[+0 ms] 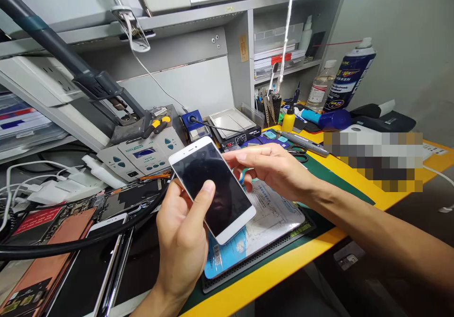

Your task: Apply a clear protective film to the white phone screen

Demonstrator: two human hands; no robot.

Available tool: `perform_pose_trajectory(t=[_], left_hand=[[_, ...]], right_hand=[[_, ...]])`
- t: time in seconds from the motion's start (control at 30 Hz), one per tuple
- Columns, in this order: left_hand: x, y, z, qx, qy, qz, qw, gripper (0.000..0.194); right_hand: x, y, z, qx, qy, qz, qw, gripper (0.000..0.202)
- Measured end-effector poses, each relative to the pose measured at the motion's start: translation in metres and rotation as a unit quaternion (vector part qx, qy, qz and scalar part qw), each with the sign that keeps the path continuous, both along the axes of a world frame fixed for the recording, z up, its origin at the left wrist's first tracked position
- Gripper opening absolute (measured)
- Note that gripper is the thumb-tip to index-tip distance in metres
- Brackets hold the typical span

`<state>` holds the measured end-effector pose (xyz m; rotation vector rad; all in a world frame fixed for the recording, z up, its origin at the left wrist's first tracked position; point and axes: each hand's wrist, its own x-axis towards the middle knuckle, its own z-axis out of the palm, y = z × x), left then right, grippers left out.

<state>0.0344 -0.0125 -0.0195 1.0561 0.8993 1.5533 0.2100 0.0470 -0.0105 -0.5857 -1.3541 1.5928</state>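
Note:
A white smartphone point(216, 189) with a dark screen lies tilted in my left hand point(186, 229). My left thumb presses on the glass and the fingers wrap behind the phone. My right hand point(275, 170) is at the phone's upper right edge, index finger stretched to that edge and the other fingers curled. Between those curled fingers shows a small light-blue piece point(243, 176), mostly hidden. Below the phone, a blue and white printed packet point(273, 227) rests on a dark perforated plate point(230, 281) over a green mat point(340, 189).
Left of my hands lie several opened phones and screens point(85, 260), crossed by a thick black hose point(88, 246). Behind stand a hot-air station point(145, 154), yellow-handled cutters point(158, 125) and a heating plate point(232, 127). A yellow bottle point(289, 118) and spray can point(351, 78) stand right.

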Motion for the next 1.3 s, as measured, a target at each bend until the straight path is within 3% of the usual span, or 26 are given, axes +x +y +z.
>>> perform_pose_trajectory(t=[0.2,0.4,0.57,0.9,1.3], left_hand=[[0.001,0.001,-0.007,-0.048,0.100,0.008,0.994,0.048],[0.005,-0.002,-0.001,-0.106,0.066,-0.037,0.992,0.051],[0.003,-0.003,0.003,-0.090,0.032,-0.052,0.994,0.044],[0.000,-0.001,0.004,-0.026,-0.021,-0.032,0.999,0.043],[0.000,-0.004,0.005,-0.030,-0.044,-0.028,0.998,0.039]], right_hand=[[0.002,-0.005,0.000,0.090,-0.029,-0.012,0.995,0.026],[0.007,-0.009,0.005,0.152,-0.050,0.005,0.987,0.031],[0.014,-0.010,0.008,0.221,-0.097,-0.012,0.970,0.034],[0.021,-0.011,0.010,0.275,-0.142,-0.088,0.947,0.032],[0.026,-0.005,0.006,0.325,-0.127,-0.093,0.933,0.034]])
